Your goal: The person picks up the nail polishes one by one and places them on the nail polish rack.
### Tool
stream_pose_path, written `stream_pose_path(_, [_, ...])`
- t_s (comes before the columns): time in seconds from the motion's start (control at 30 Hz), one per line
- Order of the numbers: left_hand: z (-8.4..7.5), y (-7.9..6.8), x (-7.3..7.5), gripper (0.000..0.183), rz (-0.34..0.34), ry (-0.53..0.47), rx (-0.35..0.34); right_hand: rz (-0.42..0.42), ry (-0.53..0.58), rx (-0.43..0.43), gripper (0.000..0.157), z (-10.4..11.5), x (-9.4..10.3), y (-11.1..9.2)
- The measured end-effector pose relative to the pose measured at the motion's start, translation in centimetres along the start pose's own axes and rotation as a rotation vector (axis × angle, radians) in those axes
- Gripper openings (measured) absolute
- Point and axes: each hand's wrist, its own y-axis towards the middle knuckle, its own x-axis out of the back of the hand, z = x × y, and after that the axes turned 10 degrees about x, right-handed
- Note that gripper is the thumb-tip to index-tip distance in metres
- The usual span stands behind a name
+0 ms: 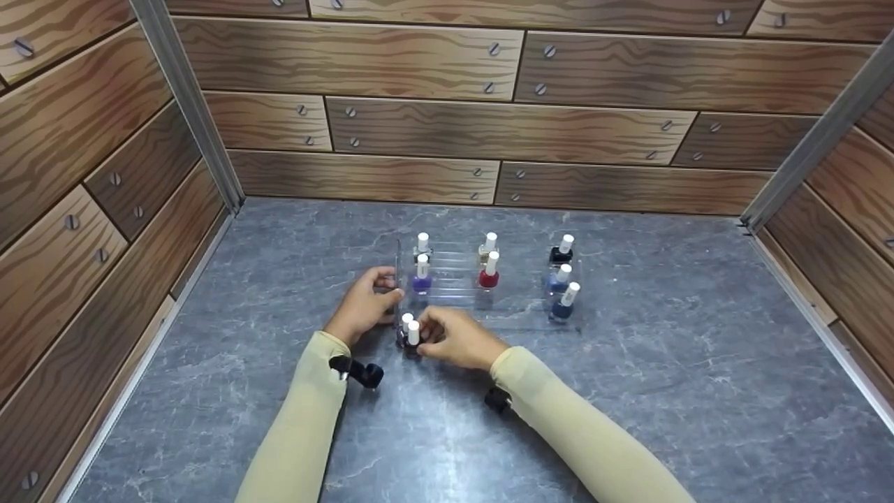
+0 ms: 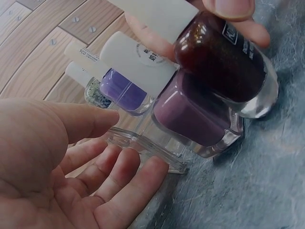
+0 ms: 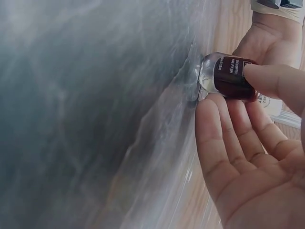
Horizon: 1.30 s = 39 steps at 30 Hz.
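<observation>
My right hand (image 1: 461, 339) pinches a dark red nail polish bottle (image 2: 221, 62) with a white cap between thumb and fingers, low at the front left corner of a clear plastic rack (image 1: 447, 293). Right behind it stands a mauve nail polish bottle (image 2: 193, 109), its white cap partly covered in the left wrist view. My left hand (image 1: 367, 300) is at the rack's left side panel, fingers loosely bent and thumb tip at the panel's edge. In the right wrist view, the thumb lies over the dark bottle's label and the fingers (image 3: 233, 129) are below it.
On the rack's left stand a purple bottle (image 1: 422, 281) and a glittery bottle (image 2: 97, 92). A red bottle (image 1: 489, 278) and a pale one (image 1: 487, 253) are mid-rack. Black (image 1: 561, 254), blue (image 1: 559, 281) and navy (image 1: 562, 309) bottles stand right. Wood-patterned walls (image 1: 419, 126) surround the grey marbled table (image 1: 663, 349).
</observation>
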Motion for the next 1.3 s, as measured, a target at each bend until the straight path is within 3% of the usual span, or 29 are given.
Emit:
stream_pose_path(0.47, [0.0, -0.2, -0.1, 0.046, -0.005, 0.012, 0.009, 0.038, -0.037, 0.034, 0.017, -0.1, -0.2, -0.2])
stream_pose_path(0.63, [-0.1, -0.2, -0.1, 0.047, -0.007, -0.009, 0.017, 0.017, -0.040, 0.082, 0.014, 0.0, 0.6, -0.8])
stream_pose_path(0.93, [-0.2, 0.0, -0.1, 0.048, 0.000, -0.006, 0.020, -0.093, 0.086, 0.042, 0.015, -0.7, 5.1, -3.5])
stream_pose_path(1.3, [0.2, 0.2, 0.0, 0.047, 0.005, -0.026, 0.033, -0.374, 0.147, 0.179, 0.024, -2.5, 11.2, -7.1])
